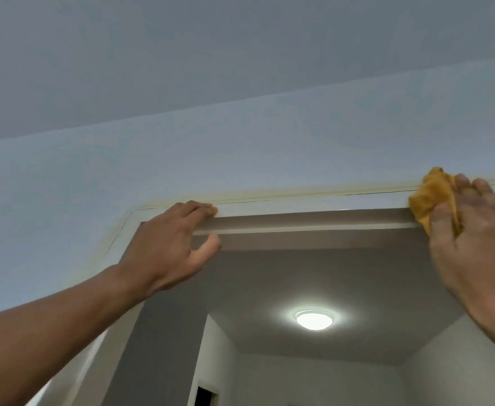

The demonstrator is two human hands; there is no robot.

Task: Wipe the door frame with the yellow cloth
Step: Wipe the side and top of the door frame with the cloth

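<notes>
Head view, looking up: a person's right hand [474, 247] bunches the yellow cloth [433, 197] against the top rail of the door frame [313, 205], near its right end. The left hand [170, 244], holding nothing, rests straight fingers on the rail by the left corner, thumb loose beneath. A ceiling lamp [313, 320] glows in the room beyond. Done well, the step likely means firm, even pressure along the rail's face and underside, working toward the left corner. No brand, label or writing is visible.
</notes>
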